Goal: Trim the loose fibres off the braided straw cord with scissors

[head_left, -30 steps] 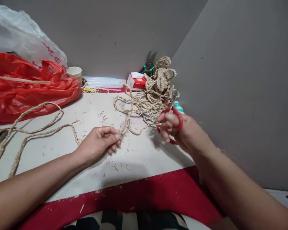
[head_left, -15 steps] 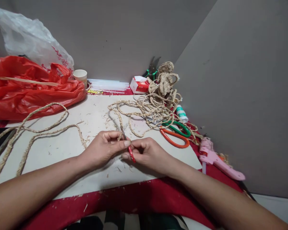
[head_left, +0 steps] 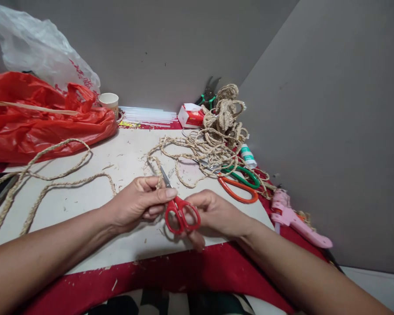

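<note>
- Left hand: fingers closed on beige braided rope; thumb against small red-handled metal scissors.
- Scissors: between hands; long axis oblique, blades pointing away and leftward beside rope.
- Right hand: nearer handles, fingers partly curled; grip cannot be determined.

Red-handled scissors and a braided straw-coloured rope, close together above a white sheet.
The scissors have two red finger loops turned toward the wearer and grey metal blades that look closed, slanting away and leftward beside the rope. The rope is slightly frayed, its near part gripped, the rest curving away over the sheet into loose, tangled loops.
</note>
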A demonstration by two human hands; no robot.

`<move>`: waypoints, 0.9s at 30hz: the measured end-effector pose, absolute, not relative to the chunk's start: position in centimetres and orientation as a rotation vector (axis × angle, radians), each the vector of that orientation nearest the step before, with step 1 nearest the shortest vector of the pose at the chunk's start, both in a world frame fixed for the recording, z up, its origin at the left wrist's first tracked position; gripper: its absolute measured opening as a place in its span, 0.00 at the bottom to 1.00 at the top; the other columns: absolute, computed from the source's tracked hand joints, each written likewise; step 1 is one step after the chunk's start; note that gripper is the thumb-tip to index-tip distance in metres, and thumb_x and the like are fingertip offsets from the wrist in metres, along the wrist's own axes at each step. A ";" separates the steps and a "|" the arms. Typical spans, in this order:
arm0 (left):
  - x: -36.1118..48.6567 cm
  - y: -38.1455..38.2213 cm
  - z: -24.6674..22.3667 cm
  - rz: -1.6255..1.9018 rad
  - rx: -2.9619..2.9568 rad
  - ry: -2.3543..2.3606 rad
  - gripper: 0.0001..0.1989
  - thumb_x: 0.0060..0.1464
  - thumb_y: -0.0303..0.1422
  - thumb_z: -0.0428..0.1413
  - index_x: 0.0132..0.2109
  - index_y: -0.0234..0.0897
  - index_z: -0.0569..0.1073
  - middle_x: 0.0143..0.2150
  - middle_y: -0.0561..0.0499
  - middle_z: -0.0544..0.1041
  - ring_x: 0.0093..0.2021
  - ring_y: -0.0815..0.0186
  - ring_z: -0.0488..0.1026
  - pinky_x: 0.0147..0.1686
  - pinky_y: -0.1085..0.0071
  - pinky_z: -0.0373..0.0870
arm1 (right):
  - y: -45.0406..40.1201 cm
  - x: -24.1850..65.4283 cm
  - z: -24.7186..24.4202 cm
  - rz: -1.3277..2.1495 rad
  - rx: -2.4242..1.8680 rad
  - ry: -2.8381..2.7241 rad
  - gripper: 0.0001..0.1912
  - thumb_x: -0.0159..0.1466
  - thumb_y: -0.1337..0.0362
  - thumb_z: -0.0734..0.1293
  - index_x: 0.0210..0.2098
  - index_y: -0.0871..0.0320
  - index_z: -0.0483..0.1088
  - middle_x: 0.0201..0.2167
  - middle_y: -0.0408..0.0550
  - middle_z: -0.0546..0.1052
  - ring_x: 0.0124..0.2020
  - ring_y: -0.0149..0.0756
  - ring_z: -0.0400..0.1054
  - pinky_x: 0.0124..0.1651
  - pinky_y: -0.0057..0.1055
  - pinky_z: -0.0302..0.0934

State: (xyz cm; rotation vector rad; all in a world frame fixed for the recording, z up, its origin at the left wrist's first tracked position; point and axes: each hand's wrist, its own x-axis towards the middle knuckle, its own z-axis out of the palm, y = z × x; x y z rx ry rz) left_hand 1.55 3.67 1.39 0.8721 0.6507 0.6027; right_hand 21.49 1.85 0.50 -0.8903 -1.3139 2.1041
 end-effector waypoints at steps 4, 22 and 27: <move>1.9 3.9 1.0 0.782 0.979 0.833 0.19 0.49 0.36 0.62 0.21 0.35 0.61 0.14 0.60 0.58 0.16 0.78 0.51 0.18 0.76 0.44 | 1.2 21.9 2.1 1.125 -1.282 -1.325 0.10 0.59 0.57 0.69 0.30 0.58 0.70 0.18 0.39 0.70 0.15 0.24 0.60 0.19 0.22 0.56; 2.4 3.6 -0.3 0.688 0.916 0.795 0.12 0.53 0.32 0.57 0.43 0.31 0.72 0.26 0.53 0.72 0.20 0.76 0.59 0.22 0.76 0.54 | 1.3 21.3 0.0 1.202 -1.541 -1.707 0.17 0.56 0.58 0.66 0.16 0.59 0.59 0.15 0.38 0.57 0.20 0.25 0.49 0.23 0.24 0.46; 2.4 3.8 -0.7 0.613 0.906 0.781 0.13 0.55 0.33 0.54 0.45 0.28 0.72 0.31 0.48 0.74 0.25 0.72 0.67 0.29 0.73 0.64 | 0.2 22.0 1.0 1.495 -1.490 -1.490 0.22 0.54 0.49 0.69 0.19 0.59 0.61 0.18 0.38 0.57 0.22 0.26 0.47 0.25 0.25 0.46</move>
